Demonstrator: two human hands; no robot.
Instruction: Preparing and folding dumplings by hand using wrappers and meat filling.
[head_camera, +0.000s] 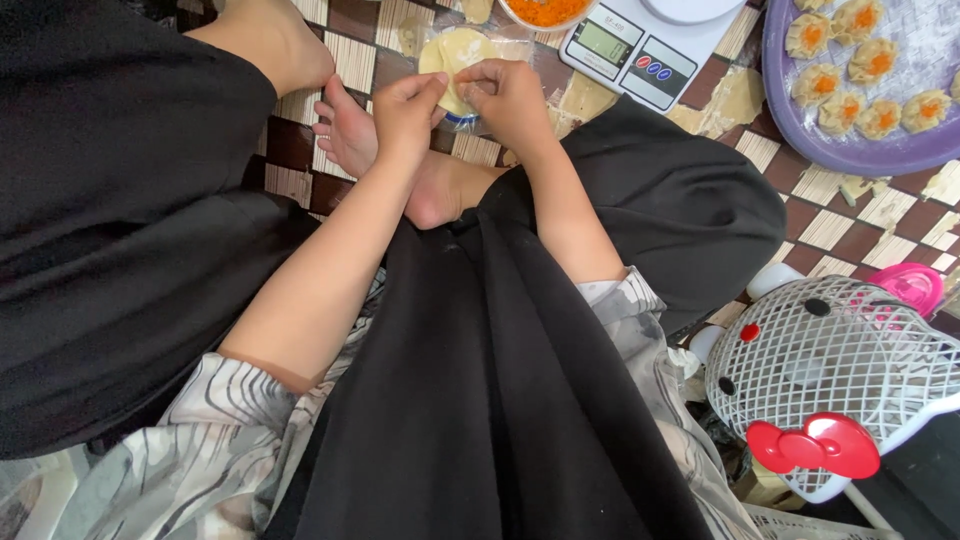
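Note:
I sit cross-legged on a woven mat in black clothes. My left hand (408, 108) and my right hand (506, 95) meet over a stack of pale round dough wrappers (455, 55) lying in a clear plastic packet on the mat. Both hands pinch the near edge of the top wrapper, thumbs and fingertips closed on it. The far half of the wrapper shows above my fingers. My bare feet lie just below and to the left of the hands.
A bowl of orange filling (545, 12) stands beyond the wrappers. A white kitchen scale (645, 45) sits to its right. A purple tray (800, 120) holds several shaped dumplings with orange tops. A white cat-faced fan (840, 380) stands at the lower right.

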